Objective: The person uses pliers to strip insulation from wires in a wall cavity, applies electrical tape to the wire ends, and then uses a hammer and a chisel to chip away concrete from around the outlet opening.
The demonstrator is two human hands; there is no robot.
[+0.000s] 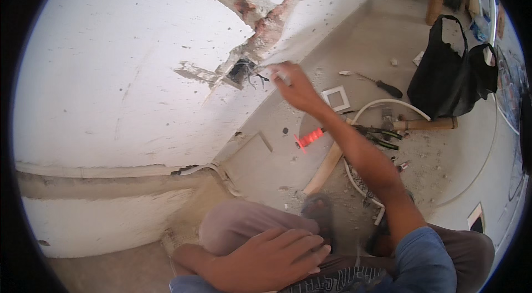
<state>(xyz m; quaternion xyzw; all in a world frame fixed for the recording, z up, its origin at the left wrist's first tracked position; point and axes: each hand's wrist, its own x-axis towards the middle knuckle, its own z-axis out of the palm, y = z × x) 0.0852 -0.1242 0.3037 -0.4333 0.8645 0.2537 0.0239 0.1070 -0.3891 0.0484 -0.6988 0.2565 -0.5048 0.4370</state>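
Observation:
My right hand (292, 87) reaches out to the wall, its fingers curled together in a pinch. Whatever lies between the fingertips is too small to make out. Just left of it, a dark recessed box (240, 72) sits in a broken-out hole low in the white wall. Several dark wires (258, 78) stick out of that hole close to my fingers. My left hand (266, 260) lies flat across my lap by the bent knee, fingers stretched and holding nothing.
Chiselled channels (244, 8) run up the wall. On the dusty floor lie a white square frame (334, 98), a red-gripped chisel (310, 137), a screwdriver (389, 89), a wooden-handled hammer (424, 124), green-and-black-handled pliers (382, 142) and a bent white pipe (388, 102). A black bag (443, 82) stands at right.

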